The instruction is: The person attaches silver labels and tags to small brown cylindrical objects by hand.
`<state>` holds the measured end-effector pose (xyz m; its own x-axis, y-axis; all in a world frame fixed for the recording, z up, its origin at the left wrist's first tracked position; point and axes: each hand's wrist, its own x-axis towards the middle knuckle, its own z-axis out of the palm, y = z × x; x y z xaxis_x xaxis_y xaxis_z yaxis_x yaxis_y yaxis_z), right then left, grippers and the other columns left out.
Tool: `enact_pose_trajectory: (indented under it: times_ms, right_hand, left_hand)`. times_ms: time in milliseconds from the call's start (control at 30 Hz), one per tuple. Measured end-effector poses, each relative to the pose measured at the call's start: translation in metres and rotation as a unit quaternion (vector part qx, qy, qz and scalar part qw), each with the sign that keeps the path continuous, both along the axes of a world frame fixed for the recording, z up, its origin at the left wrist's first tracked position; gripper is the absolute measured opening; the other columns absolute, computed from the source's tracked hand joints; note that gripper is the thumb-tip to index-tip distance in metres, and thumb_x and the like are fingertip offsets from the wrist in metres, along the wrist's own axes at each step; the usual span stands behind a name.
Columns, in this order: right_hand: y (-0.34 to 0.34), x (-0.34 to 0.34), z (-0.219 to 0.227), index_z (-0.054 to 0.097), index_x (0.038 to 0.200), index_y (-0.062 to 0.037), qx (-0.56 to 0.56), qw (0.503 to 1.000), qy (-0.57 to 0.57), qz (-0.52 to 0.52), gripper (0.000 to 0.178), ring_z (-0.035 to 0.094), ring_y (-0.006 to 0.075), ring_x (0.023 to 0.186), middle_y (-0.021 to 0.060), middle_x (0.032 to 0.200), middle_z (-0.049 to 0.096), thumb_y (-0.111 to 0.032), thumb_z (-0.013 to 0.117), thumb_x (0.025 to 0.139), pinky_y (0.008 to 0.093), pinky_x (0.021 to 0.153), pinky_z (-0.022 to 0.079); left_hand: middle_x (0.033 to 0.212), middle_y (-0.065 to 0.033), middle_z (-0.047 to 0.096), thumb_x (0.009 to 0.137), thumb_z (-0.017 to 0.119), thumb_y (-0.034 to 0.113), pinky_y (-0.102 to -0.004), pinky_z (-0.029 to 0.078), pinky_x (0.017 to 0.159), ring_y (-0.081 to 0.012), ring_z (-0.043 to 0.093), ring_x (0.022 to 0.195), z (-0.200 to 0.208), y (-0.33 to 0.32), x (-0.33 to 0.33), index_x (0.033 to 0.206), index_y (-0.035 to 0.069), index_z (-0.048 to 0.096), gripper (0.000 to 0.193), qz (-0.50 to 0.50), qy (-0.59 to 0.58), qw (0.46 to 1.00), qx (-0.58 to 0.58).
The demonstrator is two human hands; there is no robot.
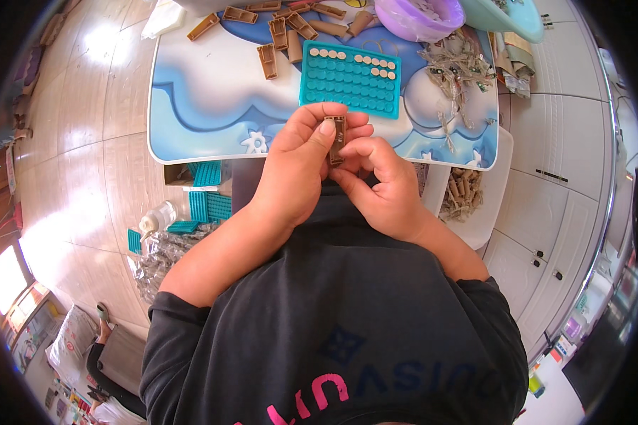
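Note:
Close to my body, at the table's near edge, my left hand (297, 159) grips a small brown plastic casing (339, 134), hollow side up. Its thumb lies along the casing's left wall. My right hand (384, 180) is closed at the casing's lower end, with thumb and forefinger bent toward it. Whatever may be between those right fingertips is too small to make out. Just beyond my hands lies a teal tray (347, 95) with rows of round pockets; several silver button cells (384, 73) sit in its far rows.
More brown casings (268, 61) lie scattered at the table's far left. Tangled thin wires (457, 64) cover the right side, below a purple bowl (411, 28) and a pale green basin (524, 21). A white bin (492, 191) of brown pieces stands right; teal trays (209, 205) are stacked lower left.

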<state>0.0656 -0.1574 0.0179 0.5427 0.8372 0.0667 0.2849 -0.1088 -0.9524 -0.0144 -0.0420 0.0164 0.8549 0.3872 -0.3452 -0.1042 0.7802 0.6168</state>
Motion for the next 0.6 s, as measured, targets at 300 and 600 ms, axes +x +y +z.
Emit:
enact_pose_trajectory:
  times_ms: [300,600]
  right_hand:
    - [0.006,0.015,0.003,0.059,0.090,-0.0056,0.019,0.987,-0.158,-0.027,0.020,0.062,0.0241,0.060,0.0086,0.070,0.062,-0.002,0.069,0.073,0.0314,0.054,0.046]
    - [0.010,0.018,0.000,0.060,0.084,-0.0060,0.052,0.965,-0.255,-0.042,0.013,0.061,0.0263,0.060,0.0089,0.070,0.063,-0.007,0.069,0.075,0.0337,0.053,0.046]
  left_hand:
    - [0.117,-0.0182,0.055,0.099,0.035,0.014,-0.0347,0.046,0.091,-0.0242,0.056,0.105,-0.002,0.004,-0.003,0.117,0.000,0.044,0.025,-0.034,0.030,0.999,0.028]
    - [0.118,-0.0183,0.055,0.098,0.035,0.014,-0.0339,0.045,0.092,-0.0231,0.056,0.107,0.001,0.003,-0.001,0.117,-0.001,0.045,0.025,-0.044,0.048,0.997,0.039]
